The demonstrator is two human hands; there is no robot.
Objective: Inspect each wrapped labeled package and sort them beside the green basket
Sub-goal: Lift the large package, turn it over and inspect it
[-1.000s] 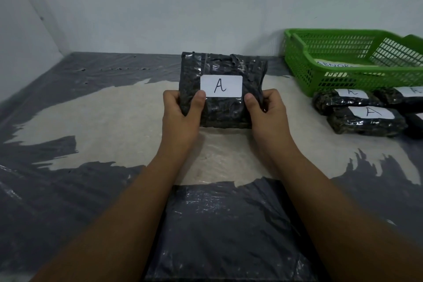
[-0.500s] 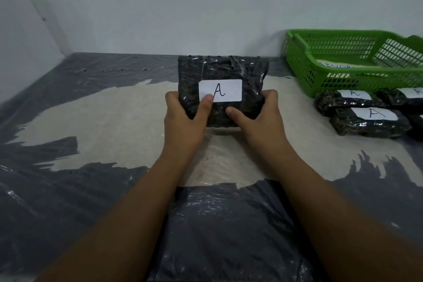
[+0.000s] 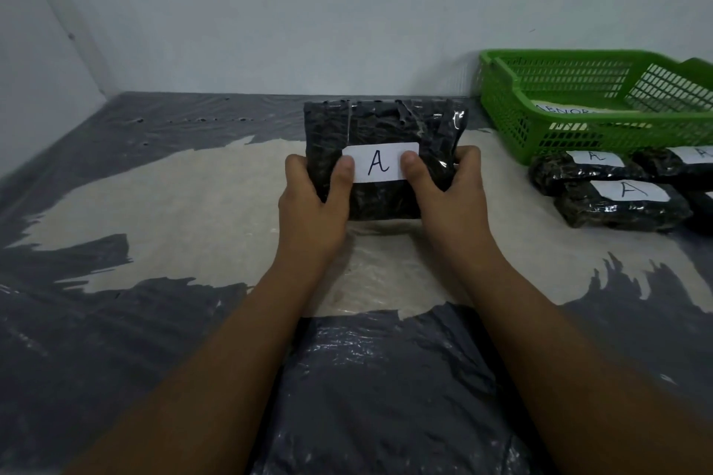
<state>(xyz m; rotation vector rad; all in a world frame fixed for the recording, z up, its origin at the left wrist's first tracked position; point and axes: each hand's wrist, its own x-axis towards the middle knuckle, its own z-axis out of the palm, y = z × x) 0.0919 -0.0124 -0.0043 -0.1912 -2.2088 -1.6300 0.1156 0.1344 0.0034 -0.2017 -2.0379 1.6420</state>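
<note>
The left hand and right hand hold one wrapped package upright between them at the middle of the scene, well left of the green basket. Each grip is clenched round a side edge of the package. The thumbs press on its front and the fingers curl out of sight behind it. The two thumb tips rest on the left and right ends of its white label, which bears a handwritten "A" in dark ink. The package is dark and wrapped in glossy clear film. Whether its lower edge touches the counter cannot be told.

The basket sits far right by the wall. A white sheet inside it shows writing that starts "ABNOR"; the rest is hidden. Just near of the basket, sorted packages lie flat on the counter. The near one and the one behind it are both labelled "A". A third is cut off by the right edge, so its letter is unreadable. Crinkled black plastic sheeting covers much of the counter.
</note>
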